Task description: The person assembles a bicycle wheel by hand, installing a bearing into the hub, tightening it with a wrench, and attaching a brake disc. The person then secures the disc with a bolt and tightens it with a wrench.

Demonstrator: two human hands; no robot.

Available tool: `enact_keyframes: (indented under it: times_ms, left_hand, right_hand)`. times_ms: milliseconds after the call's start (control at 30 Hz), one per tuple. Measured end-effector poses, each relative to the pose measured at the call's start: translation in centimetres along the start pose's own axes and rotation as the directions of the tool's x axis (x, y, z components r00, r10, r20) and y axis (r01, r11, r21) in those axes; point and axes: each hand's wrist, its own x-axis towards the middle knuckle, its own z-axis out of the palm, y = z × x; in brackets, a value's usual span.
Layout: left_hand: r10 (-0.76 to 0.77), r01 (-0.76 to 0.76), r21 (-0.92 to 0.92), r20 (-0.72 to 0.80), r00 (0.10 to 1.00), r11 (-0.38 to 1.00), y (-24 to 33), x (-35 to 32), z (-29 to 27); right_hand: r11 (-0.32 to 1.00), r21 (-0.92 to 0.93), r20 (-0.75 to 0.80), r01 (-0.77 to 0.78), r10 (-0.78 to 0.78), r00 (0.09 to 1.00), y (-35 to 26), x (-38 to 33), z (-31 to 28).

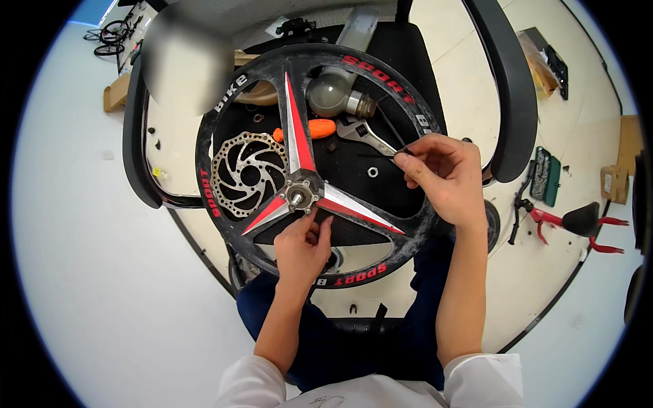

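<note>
A black three-spoke bicycle wheel [228, 109] with red and silver spokes lies flat on a black chair seat in front of me. My left hand [303, 245] pinches at the metal hub [298, 196] from below, fingers on its edge. My right hand [442, 173] rests on the wheel's right rim and pinches a small dark thin part [401, 152] between thumb and forefinger. A silver brake disc rotor [248, 173] lies inside the wheel, left of the hub.
On the seat lie an adjustable wrench [364, 132], an orange-handled tool [316, 128], a washer [373, 172] and a grey metal bottle [333, 94]. Black chair armrests [513, 88] flank the wheel. A red-handled tool [578, 221] and a green bit case [544, 175] lie on the floor at right.
</note>
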Motion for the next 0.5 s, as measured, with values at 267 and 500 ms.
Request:
enact_keyframes:
  times_ms: [267,500]
  left_hand:
    - [0.036,-0.026,0.098,-0.098,0.995,0.995,-0.2,1.1,2.2]
    - [0.055,-0.061,-0.062,-0.090,0.994,0.996,0.7,0.6,0.8]
  right_hand:
    - [0.997,-0.069,0.027,-0.030,0.032,0.999,-0.5,0.0,-0.7]
    - [0.998,-0.046,0.042,-0.045,0.047,0.998,-0.1,-0.2,-0.5]
